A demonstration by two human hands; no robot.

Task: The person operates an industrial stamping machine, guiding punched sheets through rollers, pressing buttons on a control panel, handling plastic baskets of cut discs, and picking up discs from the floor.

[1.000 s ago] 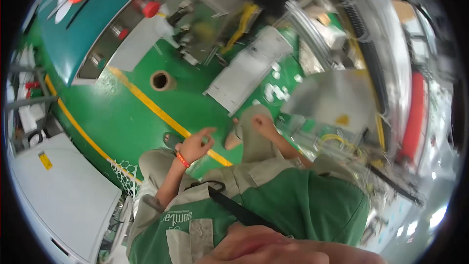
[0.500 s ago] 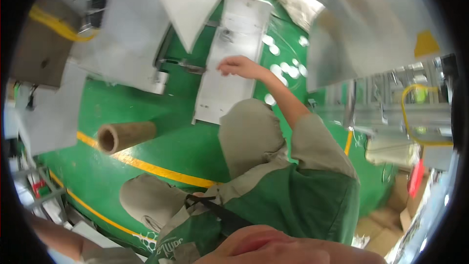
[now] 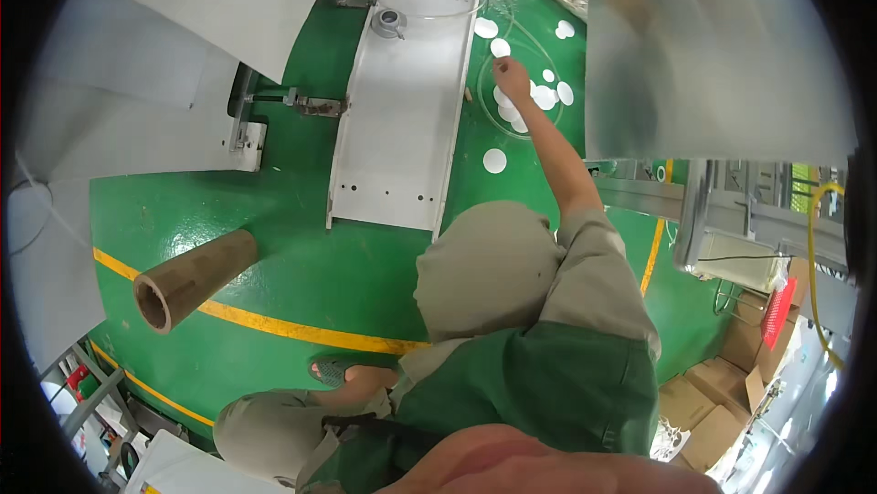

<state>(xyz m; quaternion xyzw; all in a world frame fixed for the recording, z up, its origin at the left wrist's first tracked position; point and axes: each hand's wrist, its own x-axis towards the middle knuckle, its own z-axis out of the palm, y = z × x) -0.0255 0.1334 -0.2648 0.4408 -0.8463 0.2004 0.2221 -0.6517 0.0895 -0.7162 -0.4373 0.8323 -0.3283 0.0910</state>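
Observation:
My right hand (image 3: 513,80) reaches down over the green floor with its fingers curled together. Whatever they may hold is hidden. Just beyond the fingertips is a flat white disc (image 3: 500,47); whether they touch it I cannot tell. Several more white discs lie scattered, some overlapping, such as one (image 3: 544,97) beside my wrist and a single one (image 3: 494,161) nearer to me. A clear, thin hose (image 3: 480,92) loops on the floor around part of the group. My left hand is out of view.
Left of the discs lies a long white metal channel (image 3: 397,128) with a grey round fitting (image 3: 388,23). A brown cardboard tube (image 3: 196,279) rests at the left. A metal panel (image 3: 722,64) overhangs on the right. Cardboard boxes (image 3: 717,403) sit at the lower right.
My right hand has moved from above the white channel rightward to the discs, and its fingers have closed up. My left forearm has left the view at the lower left. My head view has shifted.

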